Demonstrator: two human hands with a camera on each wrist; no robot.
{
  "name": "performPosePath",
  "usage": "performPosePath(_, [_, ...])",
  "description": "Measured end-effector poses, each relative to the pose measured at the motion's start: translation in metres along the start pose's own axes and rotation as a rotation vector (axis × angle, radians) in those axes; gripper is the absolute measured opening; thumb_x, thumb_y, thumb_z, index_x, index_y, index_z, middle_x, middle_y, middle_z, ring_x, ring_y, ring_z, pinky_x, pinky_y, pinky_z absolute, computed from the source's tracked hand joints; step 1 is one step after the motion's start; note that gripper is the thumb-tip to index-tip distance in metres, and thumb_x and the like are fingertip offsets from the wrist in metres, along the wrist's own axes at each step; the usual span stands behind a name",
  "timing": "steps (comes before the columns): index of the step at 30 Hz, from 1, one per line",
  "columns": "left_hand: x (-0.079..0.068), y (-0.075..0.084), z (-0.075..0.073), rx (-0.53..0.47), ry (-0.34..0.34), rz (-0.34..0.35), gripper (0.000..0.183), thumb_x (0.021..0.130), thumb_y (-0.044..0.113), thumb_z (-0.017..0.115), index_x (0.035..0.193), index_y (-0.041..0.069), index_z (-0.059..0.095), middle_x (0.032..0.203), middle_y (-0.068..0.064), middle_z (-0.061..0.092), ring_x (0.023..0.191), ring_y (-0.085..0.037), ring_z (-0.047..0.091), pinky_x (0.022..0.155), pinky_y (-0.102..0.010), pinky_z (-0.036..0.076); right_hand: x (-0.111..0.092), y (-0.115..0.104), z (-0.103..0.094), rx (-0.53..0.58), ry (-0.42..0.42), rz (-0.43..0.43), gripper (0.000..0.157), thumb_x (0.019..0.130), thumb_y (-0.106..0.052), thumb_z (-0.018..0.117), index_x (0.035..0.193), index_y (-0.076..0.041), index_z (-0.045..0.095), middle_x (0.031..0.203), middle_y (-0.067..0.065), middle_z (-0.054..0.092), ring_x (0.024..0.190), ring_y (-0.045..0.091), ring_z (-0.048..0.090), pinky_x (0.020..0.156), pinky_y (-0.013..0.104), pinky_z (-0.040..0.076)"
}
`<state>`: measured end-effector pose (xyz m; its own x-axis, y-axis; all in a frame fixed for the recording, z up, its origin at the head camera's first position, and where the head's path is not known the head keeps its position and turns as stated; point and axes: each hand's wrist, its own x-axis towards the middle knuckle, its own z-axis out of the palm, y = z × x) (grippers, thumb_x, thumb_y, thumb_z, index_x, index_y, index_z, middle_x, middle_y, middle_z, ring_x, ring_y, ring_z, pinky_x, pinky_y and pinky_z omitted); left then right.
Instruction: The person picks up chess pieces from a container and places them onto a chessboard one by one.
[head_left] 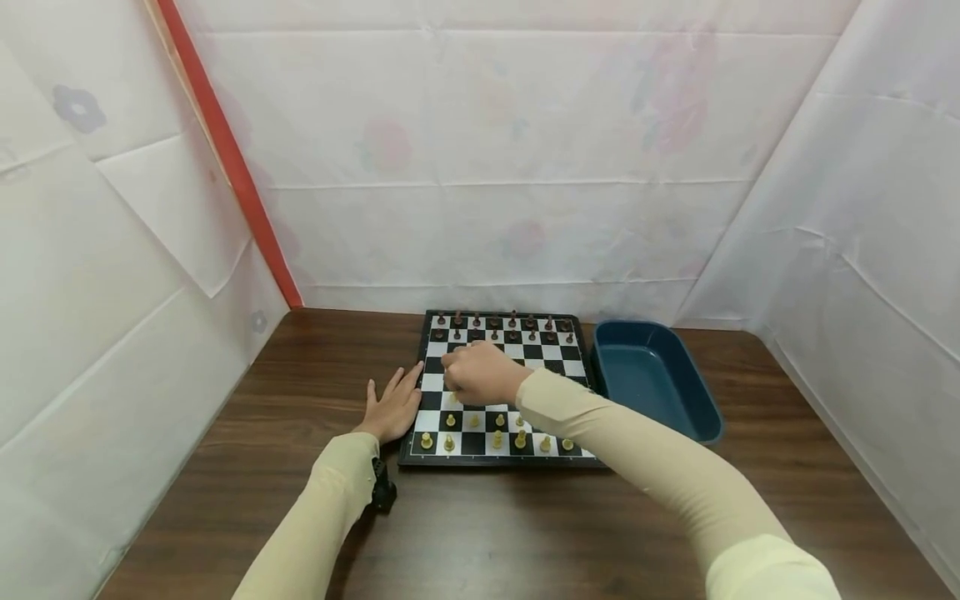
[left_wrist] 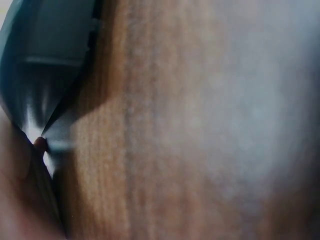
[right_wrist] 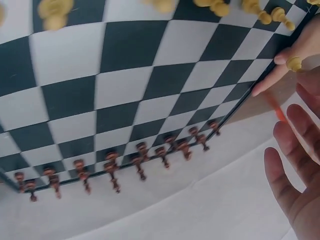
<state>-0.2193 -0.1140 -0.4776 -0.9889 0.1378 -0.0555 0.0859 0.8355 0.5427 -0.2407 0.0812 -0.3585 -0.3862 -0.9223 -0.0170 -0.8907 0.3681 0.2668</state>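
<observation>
A black-and-white chessboard (head_left: pixel 552 365) lies on the table. My right hand (head_left: pixel 486 372) is over its left-middle squares, fingers bent in the head view. In the right wrist view it pinches a small yellow chess piece (right_wrist: pixel 294 64) between fingertips; the hand partly hides it, so its exact kind is unclear. My left hand (head_left: pixel 393 407) rests with fingers spread against the board's left edge. Yellow chess pieces (head_left: pixel 521 439) stand along the near rows, and dark reddish-brown chess pieces (right_wrist: pixel 111 170) stand in the far rows. The right forearm covers the board's near right corner.
A blue plastic tray (head_left: pixel 637 375) stands right of the board, close to its edge. The brown wooden table (head_left: pixel 480 533) reaches white sheet walls (head_left: pixel 480 150) at the back and sides. A red strip (head_left: pixel 232 158) runs down the left rear corner.
</observation>
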Motion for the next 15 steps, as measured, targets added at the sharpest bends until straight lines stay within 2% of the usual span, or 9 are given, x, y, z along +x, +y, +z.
performPosePath(3, [-0.001, 0.002, 0.0, -0.004, -0.008, -0.003, 0.053, 0.104, 0.027, 0.02, 0.155, 0.016, 0.012, 0.158, -0.008, 0.019, 0.145, -0.029, 0.006, 0.104, -0.061, -0.017, 0.009, -0.007, 0.002, -0.006, 0.005, -0.008, 0.011, 0.089, -0.021, 0.065, 0.086, -0.023, 0.075, 0.093, -0.007, 0.062, 0.081, 0.009, 0.057, 0.068, 0.026, 0.049])
performPosePath(6, [-0.002, 0.004, 0.0, -0.005, -0.017, 0.003, 0.053, 0.104, 0.028, 0.02, 0.155, 0.016, 0.012, 0.158, -0.007, 0.018, 0.145, -0.028, 0.005, 0.104, -0.061, -0.017, 0.016, -0.013, 0.003, -0.009, 0.003, -0.006, 0.016, 0.089, -0.019, 0.065, 0.076, -0.023, 0.073, 0.111, -0.003, 0.066, 0.087, 0.011, 0.061, 0.071, 0.029, 0.051])
performPosePath(10, [-0.004, 0.007, -0.001, 0.014, -0.031, 0.032, 0.054, 0.105, 0.036, 0.015, 0.155, 0.018, 0.009, 0.158, -0.005, 0.018, 0.145, -0.027, 0.005, 0.104, -0.062, -0.016, 0.024, -0.022, 0.004, -0.036, -0.042, -0.003, 0.02, 0.09, -0.019, 0.064, 0.072, -0.023, 0.071, 0.128, 0.0, 0.061, 0.097, 0.012, 0.063, 0.079, 0.032, 0.052])
performPosePath(12, [-0.005, 0.008, -0.002, 0.04, -0.036, 0.053, 0.057, 0.104, 0.042, 0.011, 0.155, 0.018, 0.008, 0.158, -0.005, 0.016, 0.145, -0.028, 0.004, 0.104, -0.063, -0.014, 0.027, -0.026, 0.007, -0.061, -0.073, -0.003, 0.014, 0.09, -0.022, 0.066, 0.078, -0.024, 0.073, 0.124, -0.002, 0.062, 0.103, 0.012, 0.061, 0.086, 0.036, 0.05])
performPosePath(15, [-0.007, 0.009, -0.002, 0.071, -0.034, 0.082, 0.061, 0.103, 0.047, 0.008, 0.155, 0.017, 0.007, 0.158, -0.007, 0.015, 0.145, -0.031, 0.004, 0.104, -0.065, -0.012, 0.031, -0.03, 0.01, -0.09, -0.099, -0.005, 0.007, 0.088, -0.025, 0.068, 0.088, -0.023, 0.075, 0.116, -0.004, 0.065, 0.103, 0.012, 0.061, 0.09, 0.038, 0.048])
